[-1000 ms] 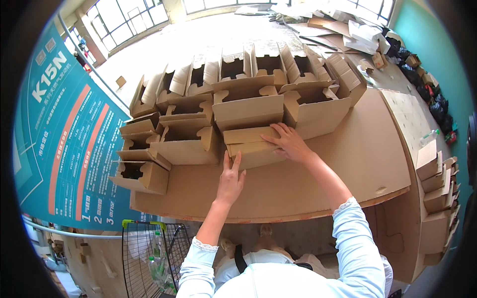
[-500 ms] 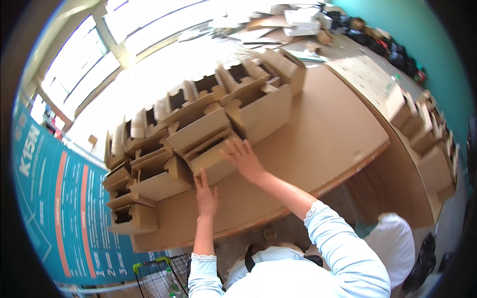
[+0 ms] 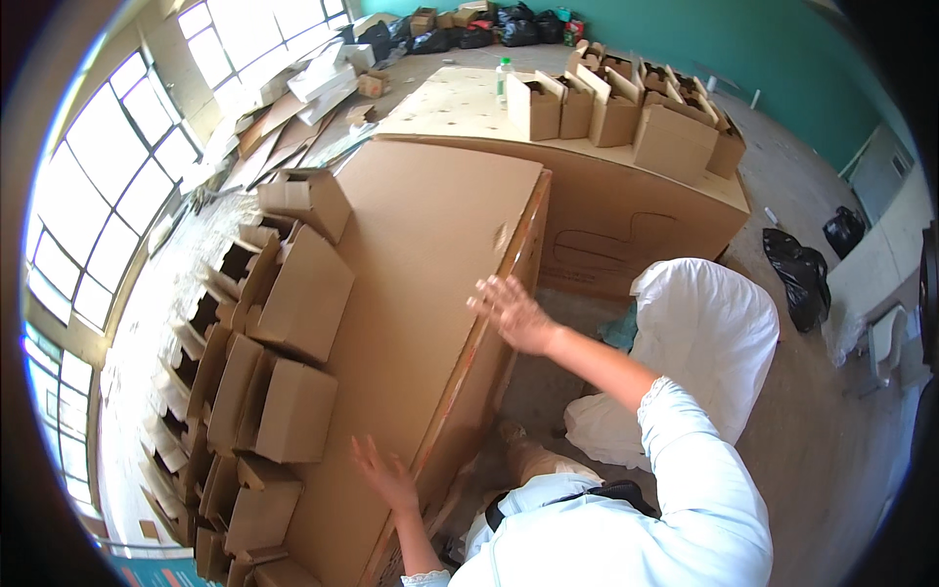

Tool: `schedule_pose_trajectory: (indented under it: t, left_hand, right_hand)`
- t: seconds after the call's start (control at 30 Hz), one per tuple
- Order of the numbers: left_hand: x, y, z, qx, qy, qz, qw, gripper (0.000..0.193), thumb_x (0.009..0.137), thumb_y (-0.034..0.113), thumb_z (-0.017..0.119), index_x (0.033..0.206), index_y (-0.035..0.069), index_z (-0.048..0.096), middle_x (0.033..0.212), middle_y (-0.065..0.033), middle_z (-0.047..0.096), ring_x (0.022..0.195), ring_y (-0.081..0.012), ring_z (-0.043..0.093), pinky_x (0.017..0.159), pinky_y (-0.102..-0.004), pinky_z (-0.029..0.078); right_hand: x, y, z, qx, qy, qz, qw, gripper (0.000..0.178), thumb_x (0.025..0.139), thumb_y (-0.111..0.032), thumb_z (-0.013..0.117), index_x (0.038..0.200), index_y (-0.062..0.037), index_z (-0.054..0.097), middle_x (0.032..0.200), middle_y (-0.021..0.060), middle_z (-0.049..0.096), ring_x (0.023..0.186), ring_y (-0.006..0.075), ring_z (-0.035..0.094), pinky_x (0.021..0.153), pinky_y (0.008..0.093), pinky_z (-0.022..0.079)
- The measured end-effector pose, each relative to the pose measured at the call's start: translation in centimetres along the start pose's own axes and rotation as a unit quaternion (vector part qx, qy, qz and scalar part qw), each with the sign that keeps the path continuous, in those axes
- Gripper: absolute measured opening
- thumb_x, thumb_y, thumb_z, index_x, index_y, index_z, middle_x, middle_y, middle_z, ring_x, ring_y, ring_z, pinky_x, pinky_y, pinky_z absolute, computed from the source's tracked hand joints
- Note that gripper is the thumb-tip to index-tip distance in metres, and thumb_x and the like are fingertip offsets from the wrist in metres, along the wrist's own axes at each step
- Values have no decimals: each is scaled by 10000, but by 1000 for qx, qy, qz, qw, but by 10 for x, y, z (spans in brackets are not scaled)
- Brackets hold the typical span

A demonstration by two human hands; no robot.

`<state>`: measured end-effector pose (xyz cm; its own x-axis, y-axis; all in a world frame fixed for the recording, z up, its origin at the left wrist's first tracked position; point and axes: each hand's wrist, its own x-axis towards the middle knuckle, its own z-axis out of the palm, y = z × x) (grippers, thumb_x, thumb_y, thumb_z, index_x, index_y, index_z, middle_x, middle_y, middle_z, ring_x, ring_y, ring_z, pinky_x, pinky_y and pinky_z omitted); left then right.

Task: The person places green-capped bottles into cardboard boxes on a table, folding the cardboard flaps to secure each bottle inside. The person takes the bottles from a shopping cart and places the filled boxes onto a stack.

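Observation:
My left hand (image 3: 386, 476) hovers over the near part of a cardboard-topped table (image 3: 430, 225), fingers spread, with nothing in it. Close by on its left stands an open brown cardboard box (image 3: 298, 411), one of several packed in rows along the table's left side. My right hand (image 3: 515, 315) is held out at the table's right edge, fingers apart and holding nothing. Both hands are apart from the boxes. Another larger box (image 3: 305, 293) stands farther up the row, and a box (image 3: 308, 201) with raised flaps is at the far end.
A second surface (image 3: 440, 103) at the back carries more open boxes (image 3: 675, 137) and a green-capped bottle (image 3: 503, 80). A large white sack (image 3: 699, 342) stands on the floor to my right. Black bags (image 3: 797, 279) lie farther right; cardboard scraps (image 3: 279, 127) are piled at the far left.
The view has swung to the right. Both hands have come away from the box they were touching, which stays in the row; the right hand has moved to the table's edge.

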<state>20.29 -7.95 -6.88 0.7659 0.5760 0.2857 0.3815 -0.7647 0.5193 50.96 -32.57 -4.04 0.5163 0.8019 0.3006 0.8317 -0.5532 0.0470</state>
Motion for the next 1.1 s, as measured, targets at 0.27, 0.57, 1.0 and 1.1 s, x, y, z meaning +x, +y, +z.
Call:
schedule_pose_trajectory:
  t: [0.27,0.57,1.0,1.1]
  left_hand:
    - [70,86,68,0,-95,74,993,568,854,49,628,1394,4,456,1540,-230,300,1395,-437,319,1173,-513,236]
    - [131,109,158,62,-172,104,978,609,897,214,580,1434,-4,394,1525,-238,329,1431,-410,272,1180,-539,180]
    - [120,121,159,109,-173,34,978,627,884,280,556,1452,59,410,1543,-133,351,1427,-316,315,1176,-507,189]
    - [143,126,152,99,-182,64,976,617,903,285,551,1457,59,402,1546,-131,346,1427,-307,312,1176,-489,200]
  right_hand:
    - [47,261,1,-66,-19,348,935,868,806,-247,717,1534,-125,259,1549,170,313,1408,364,312,1152,536,267]
    - [226,482,44,33,72,457,886,912,869,-395,662,1561,-91,152,1588,110,287,1454,290,284,1159,516,277]
    - [304,609,142,54,100,301,947,305,755,-194,748,997,-24,676,1040,226,667,977,403,633,842,501,518]
    - [274,651,120,-47,95,268,958,276,769,-199,751,902,4,621,936,235,631,948,428,600,815,518,496]
